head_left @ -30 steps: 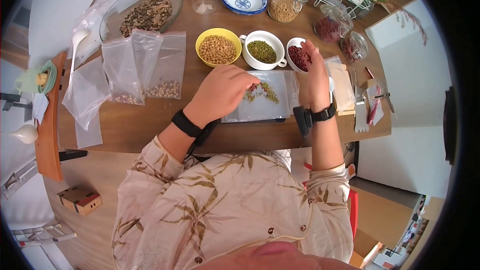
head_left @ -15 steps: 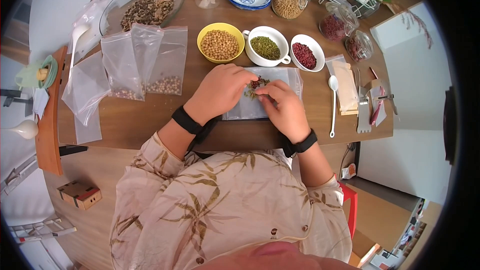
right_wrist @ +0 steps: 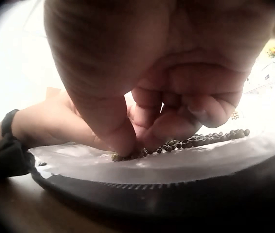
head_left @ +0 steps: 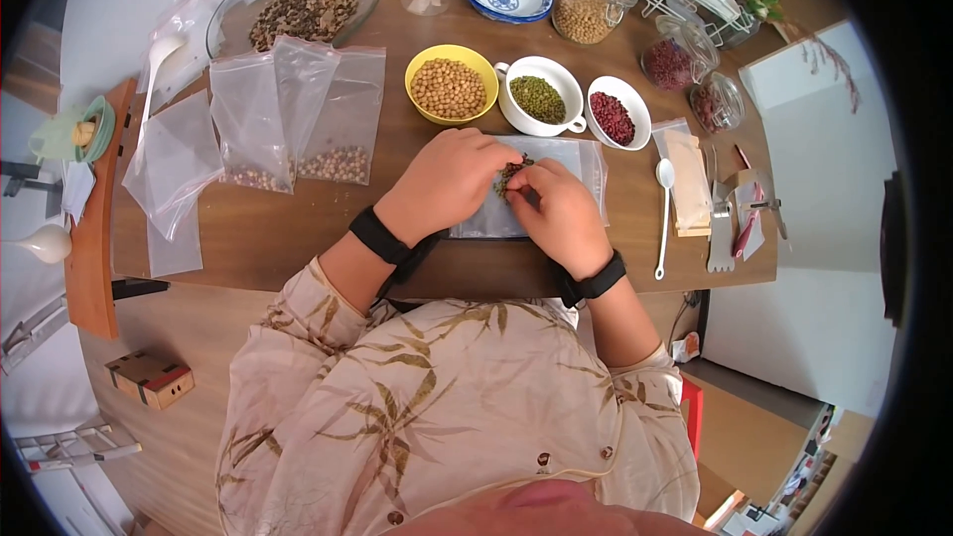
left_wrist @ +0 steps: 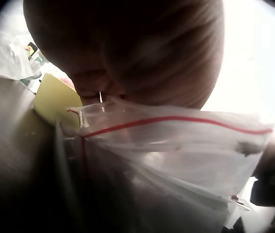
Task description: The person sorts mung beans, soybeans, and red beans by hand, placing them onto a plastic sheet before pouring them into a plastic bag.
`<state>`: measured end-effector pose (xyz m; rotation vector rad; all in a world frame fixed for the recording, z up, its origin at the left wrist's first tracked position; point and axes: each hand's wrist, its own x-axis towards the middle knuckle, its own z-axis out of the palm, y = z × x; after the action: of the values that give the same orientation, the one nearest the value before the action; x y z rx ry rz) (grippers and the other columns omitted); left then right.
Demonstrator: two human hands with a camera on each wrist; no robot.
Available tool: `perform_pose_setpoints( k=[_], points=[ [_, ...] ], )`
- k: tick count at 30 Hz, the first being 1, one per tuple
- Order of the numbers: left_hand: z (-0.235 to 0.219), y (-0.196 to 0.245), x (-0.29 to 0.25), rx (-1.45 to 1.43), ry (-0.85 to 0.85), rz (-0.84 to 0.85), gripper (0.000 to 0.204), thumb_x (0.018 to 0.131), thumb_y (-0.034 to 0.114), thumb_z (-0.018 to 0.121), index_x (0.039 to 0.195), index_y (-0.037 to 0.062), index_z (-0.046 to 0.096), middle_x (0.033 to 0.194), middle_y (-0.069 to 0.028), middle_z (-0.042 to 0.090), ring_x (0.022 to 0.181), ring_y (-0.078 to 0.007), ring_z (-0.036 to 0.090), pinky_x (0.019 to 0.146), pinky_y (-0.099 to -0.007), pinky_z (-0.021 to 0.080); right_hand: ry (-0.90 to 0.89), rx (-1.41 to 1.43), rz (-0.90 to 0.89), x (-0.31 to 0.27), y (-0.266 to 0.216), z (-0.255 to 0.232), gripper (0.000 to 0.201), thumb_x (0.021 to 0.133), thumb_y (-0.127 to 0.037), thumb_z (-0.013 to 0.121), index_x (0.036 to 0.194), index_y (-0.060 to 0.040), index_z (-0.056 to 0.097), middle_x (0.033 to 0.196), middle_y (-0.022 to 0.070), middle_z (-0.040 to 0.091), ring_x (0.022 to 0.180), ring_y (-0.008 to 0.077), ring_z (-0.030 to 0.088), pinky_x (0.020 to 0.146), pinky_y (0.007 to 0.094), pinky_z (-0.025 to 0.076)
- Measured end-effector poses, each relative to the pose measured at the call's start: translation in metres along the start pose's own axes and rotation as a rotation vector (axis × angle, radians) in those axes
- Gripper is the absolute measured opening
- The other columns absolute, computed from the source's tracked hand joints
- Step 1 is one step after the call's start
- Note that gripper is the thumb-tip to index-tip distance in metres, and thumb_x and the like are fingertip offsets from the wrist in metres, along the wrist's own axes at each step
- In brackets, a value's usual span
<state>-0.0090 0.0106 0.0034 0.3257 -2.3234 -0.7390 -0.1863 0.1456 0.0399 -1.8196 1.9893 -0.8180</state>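
Note:
My left hand (head_left: 447, 184) grips the mouth of a clear plastic zip bag (head_left: 486, 218). The bag's red zip line and open folds show below this hand in the left wrist view. My right hand (head_left: 564, 220) reaches over the bag from the right, thumb and fingertips pinched together at a small heap of beans (right_wrist: 215, 140). Green mung beans and dark red ones are mixed there, partly covered by my fingers. Just behind stand a yellow bowl of chickpeas (head_left: 449, 89), a white two-handled bowl of mung beans (head_left: 537, 98) and a white bowl of red beans (head_left: 612, 119).
A flat black thing (right_wrist: 186, 204) lies under the bag. Filled zip bags (head_left: 342, 164) lie at left, near a glass dish (head_left: 228, 25) of dried brown pieces. On the right are a white spoon (head_left: 663, 218), a brown packet (head_left: 687, 179) and glass jars (head_left: 596, 5).
My right hand, earlier raised upright beside the red-bean bowl, has come down to the bean heap, and its fingers have closed together there. The left hand stays at the bag.

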Motion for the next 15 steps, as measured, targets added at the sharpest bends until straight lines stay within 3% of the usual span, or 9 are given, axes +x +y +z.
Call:
perform_pose_setpoints(
  k=[12,15],
  points=[
    [-0.0013,0.0017,0.0007,0.002,-0.021,-0.006,0.036,0.089,-0.001,0.071,0.123,0.0092,0.076,0.107,-0.0106,0.077,0.104,-0.0343,0.072,0.094,-0.0468,0.055,0.005,0.024,0.003,-0.0030,-0.0011,0.0037,0.009,0.095,-0.011,0.078,0.103,-0.0066,0.076,0.104,0.0140,0.073,0.091,0.0392,0.073,0.079,0.0481,0.058],
    [-0.0015,0.0018,0.0009,0.002,-0.024,-0.007,0.036,0.089,-0.001,0.071,0.123,0.0090,0.076,0.107,-0.0110,0.077,0.104,-0.0347,0.072,0.094,-0.0470,0.055,0.038,-0.053,-0.026,-0.0016,-0.0026,0.0083,0.011,0.095,-0.009,0.078,0.105,-0.0040,0.075,0.103,0.0139,0.071,0.085,0.0351,0.072,0.075,0.0440,0.057]
  ],
)
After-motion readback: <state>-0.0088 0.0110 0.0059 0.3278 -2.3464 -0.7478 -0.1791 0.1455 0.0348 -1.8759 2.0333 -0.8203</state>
